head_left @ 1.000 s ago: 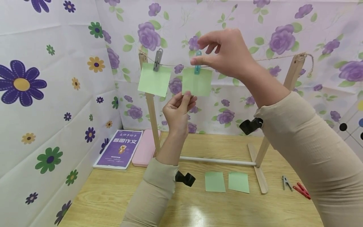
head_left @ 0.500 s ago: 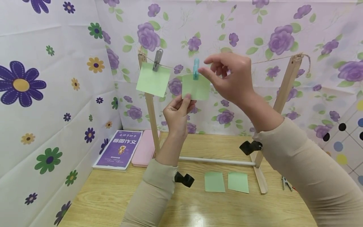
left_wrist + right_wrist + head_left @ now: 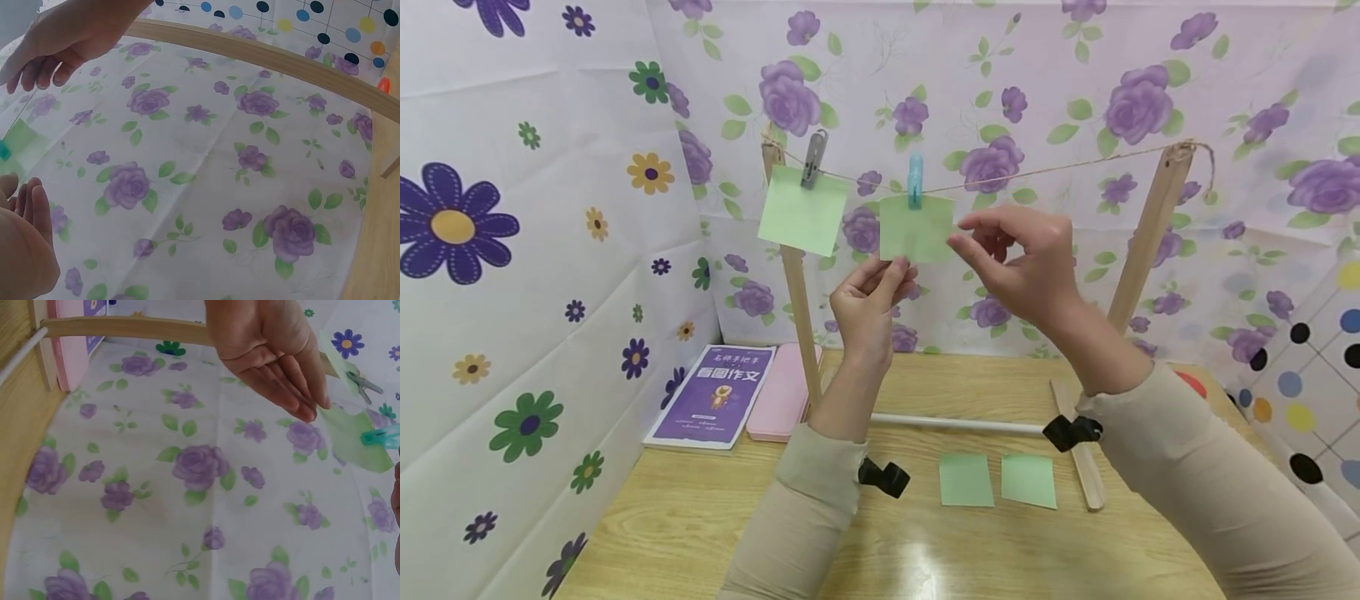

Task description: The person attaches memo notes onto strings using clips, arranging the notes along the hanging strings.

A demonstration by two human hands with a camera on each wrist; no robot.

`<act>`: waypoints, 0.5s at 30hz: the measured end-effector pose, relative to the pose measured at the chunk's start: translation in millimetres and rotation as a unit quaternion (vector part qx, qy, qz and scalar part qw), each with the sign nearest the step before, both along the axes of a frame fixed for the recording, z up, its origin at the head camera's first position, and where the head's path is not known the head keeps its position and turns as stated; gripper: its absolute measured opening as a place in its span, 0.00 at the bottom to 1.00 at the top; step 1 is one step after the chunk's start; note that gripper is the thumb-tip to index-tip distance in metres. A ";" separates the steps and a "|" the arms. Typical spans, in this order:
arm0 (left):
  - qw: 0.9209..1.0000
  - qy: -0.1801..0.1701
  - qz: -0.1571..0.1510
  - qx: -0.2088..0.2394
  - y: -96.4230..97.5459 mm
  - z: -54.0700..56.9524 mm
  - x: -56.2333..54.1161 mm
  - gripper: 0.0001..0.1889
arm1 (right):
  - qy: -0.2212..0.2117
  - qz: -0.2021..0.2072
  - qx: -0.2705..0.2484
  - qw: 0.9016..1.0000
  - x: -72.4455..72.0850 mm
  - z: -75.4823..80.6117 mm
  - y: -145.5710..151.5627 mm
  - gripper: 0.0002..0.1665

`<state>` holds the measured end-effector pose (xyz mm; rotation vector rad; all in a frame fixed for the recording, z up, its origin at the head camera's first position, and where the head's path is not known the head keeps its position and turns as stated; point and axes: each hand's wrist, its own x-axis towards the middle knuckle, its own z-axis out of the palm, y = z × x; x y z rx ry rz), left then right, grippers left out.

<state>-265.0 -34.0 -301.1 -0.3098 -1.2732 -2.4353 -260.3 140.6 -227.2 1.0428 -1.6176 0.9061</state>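
Observation:
In the head view a light green sticky note (image 3: 916,233) hangs from the string (image 3: 1037,172) under a blue clothespin (image 3: 915,182). My left hand (image 3: 868,304) is at this note's bottom edge, thumb tip at the edge and fingers partly behind. The left wrist view shows a gap between that thumb and the fingers. Beside the note's right edge is my right hand (image 3: 1026,262), thumb and index finger apart, the other fingers loosely curled, holding nothing. To the left, another green sticky note (image 3: 803,212) hangs under a grey clothespin (image 3: 813,158).
The string runs between two wooden posts (image 3: 1150,242), joined low down by a white rod (image 3: 958,423). Two green sticky notes (image 3: 966,481) lie on the wooden table (image 3: 700,517). A purple book (image 3: 713,398) and a pink case (image 3: 784,392) lie at the left.
The right hand has left the blue clothespin and moved down beside the hanging note. The left hand's thumb has slid down from the note's face to its bottom edge.

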 end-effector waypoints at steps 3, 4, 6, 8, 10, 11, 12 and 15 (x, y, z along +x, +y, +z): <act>1.000 -0.004 -0.004 -0.004 -0.6 -4.7 0.1 0.09 | -0.020 -0.002 -0.004 1.000 2.5 -13.7 8.0 0.28; 1.000 -0.006 -0.004 -0.004 -0.9 -6.8 0.3 0.08 | -0.026 -0.003 -0.004 1.000 3.1 -18.3 10.8 0.28; 1.000 -0.013 -0.001 -0.012 -2.0 -11.4 0.9 0.09 | -0.043 -0.003 -0.008 0.999 4.4 -27.9 16.2 0.26; 1.000 -0.016 0.003 -0.025 -4.1 -16.6 2.4 0.09 | -0.062 -0.002 -0.009 0.998 6.0 -37.9 20.9 0.21; 0.999 -0.024 0.005 -0.041 -6.8 -22.9 4.1 0.09 | -0.079 -0.005 -0.001 0.997 7.8 -48.4 25.9 0.13; 0.998 -0.027 0.005 -0.052 -8.4 -26.3 5.4 0.09 | -0.088 -0.004 0.002 0.996 8.7 -53.7 28.4 0.09; 0.998 -0.029 0.004 -0.061 -10.0 -29.6 6.9 0.09 | -0.098 -0.005 0.006 0.995 9.9 -58.8 31.1 0.05; 0.995 -0.039 0.001 -0.088 -13.8 -40.1 10.4 0.10 | -0.123 -0.015 0.016 0.992 13.4 -73.6 40.5 0.05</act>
